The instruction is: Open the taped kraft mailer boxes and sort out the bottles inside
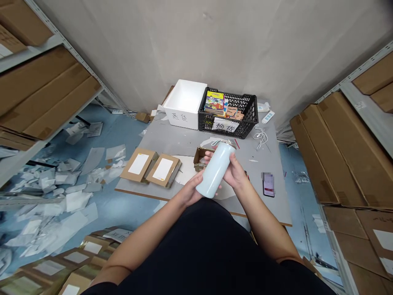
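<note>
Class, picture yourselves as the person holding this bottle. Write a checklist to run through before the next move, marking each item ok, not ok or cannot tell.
1. Left hand supports the lower end of the glossy pale blue cylindrical bottle: ok.
2. Right hand grips its upper part: ok.
3. Bottle upright: not ok, it is tilted.
4. Bottle's top closed tightly: cannot tell; the tilt and distance hide the detail.
5. Small open brown cardboard box in full view: not ok, the bottle and right hand partly cover it.
6. Black smartphone on the grey tabletop clear of both hands: ok, it lies off to the right.
</note>
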